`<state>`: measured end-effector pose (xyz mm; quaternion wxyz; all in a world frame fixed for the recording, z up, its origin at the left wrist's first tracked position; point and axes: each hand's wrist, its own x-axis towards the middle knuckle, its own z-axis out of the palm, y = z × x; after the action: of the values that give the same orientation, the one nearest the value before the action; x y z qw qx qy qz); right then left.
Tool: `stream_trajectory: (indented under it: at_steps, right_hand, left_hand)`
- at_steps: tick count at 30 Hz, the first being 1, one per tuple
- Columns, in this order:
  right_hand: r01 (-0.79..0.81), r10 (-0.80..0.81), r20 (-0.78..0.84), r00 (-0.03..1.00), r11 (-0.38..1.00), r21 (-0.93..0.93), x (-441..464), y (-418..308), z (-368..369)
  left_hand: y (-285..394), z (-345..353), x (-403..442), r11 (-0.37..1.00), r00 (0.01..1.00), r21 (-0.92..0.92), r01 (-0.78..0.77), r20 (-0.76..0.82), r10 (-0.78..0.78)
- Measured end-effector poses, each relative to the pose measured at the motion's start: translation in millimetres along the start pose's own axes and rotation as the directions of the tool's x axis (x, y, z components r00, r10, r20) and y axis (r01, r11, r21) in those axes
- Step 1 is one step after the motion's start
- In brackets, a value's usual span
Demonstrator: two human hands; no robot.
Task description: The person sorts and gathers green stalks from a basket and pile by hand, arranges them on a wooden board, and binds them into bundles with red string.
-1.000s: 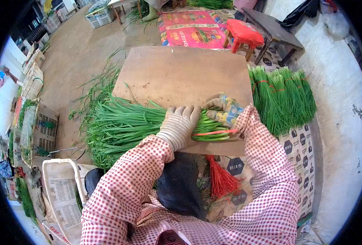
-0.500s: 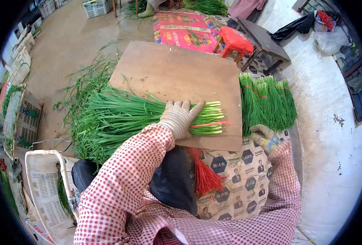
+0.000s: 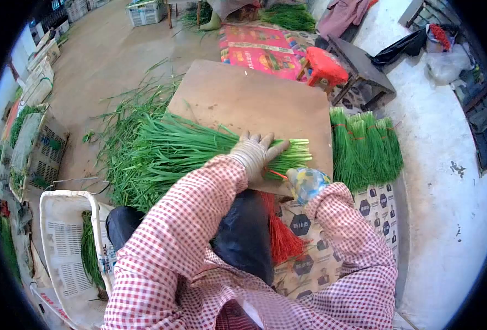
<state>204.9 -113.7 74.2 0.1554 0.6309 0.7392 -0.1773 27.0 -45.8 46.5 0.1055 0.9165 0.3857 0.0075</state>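
Note:
A bunch of green chives (image 3: 191, 144) lies across a brown board (image 3: 260, 91), its pale cut stem ends pointing right. My left hand (image 3: 252, 154), in a cream glove, is laid over the bunch near the stems, its fingers curled across the top and gripping it. At the near side of the stem ends is my right hand (image 3: 308, 184), in a blue and yellow stained glove. Its fingers are pinched on a red tie (image 3: 277, 174) that runs from beneath the bunch. The far end of the tie is hidden by the hands.
Tied chive bunches (image 3: 364, 146) stand right of the board. Red ties (image 3: 283, 234) hang at its near edge. Loose leaves (image 3: 125, 126) lie to the left, near a white basket (image 3: 67, 253). A red stool (image 3: 325, 66) and dark bench (image 3: 359, 69) are beyond.
My right hand has moved left from beside the tied bunches to the stem ends and now pinches the red tie. My left hand stays on the bunch. The view has shifted slightly.

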Motion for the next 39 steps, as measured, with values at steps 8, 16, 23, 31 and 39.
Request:
stream_trajectory:
  at_steps: [8, 16, 23, 31, 39]
  right_hand:
    - [0.663, -0.430, -0.650, 0.627, 0.732, 0.155, -24.7, -9.9, 37.0]
    - [0.367, 0.168, -0.344, 0.924, -0.647, 0.668, 35.2, -41.0, 47.2]
    - [0.137, 0.268, -0.058, 0.962, -0.288, 0.948, 18.9, -69.3, 0.2]
    - [0.436, 0.127, -0.432, 0.893, -0.010, 0.900, -13.9, -53.3, 150.4]
    - [0.489, 0.219, -0.442, 0.870, -0.279, 0.826, -35.3, -39.2, 159.0]
  left_hand:
    - [-37.2, -15.5, -46.8, 0.986, 0.989, 0.078, 0.147, 0.012, -0.148]
    - [5.5, 11.6, 11.3, 0.993, 0.992, 0.088, 0.082, 0.090, -0.090]
    - [-5.8, 11.7, 25.1, 0.954, 0.944, -0.017, 0.299, 0.152, -0.293]
    - [5.5, 14.1, 23.7, 0.954, 0.951, 0.070, 0.292, 0.086, -0.297]
    - [24.1, -11.1, 7.9, 0.949, 0.962, 0.160, 0.271, -0.059, -0.265]
